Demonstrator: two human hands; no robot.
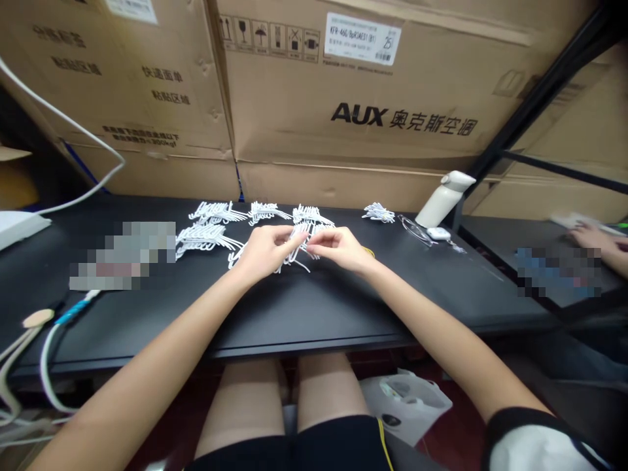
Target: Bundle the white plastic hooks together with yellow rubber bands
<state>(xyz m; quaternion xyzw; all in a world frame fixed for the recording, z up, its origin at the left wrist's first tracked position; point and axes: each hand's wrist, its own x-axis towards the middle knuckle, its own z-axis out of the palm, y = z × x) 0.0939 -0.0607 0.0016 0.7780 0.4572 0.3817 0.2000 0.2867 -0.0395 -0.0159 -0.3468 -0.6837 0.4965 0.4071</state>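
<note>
A bunch of small white hooks (299,245) sits at the middle of the black table (314,307), held by both hands. The left hand (265,252) is curled round it, and the right hand (338,247) pinches it between thumb and forefinger. More white bundles (216,222) lie toward the table's back edge. Another person's hand (593,235) rests beyond the table's right end.

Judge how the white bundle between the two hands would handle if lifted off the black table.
The white bundle is many thin strands, so probably light and springy. Loose ends splay past the left hand and right hand, so pieces may slip free or snag. It lies flat on the table; rolling seems unlikely.
</note>
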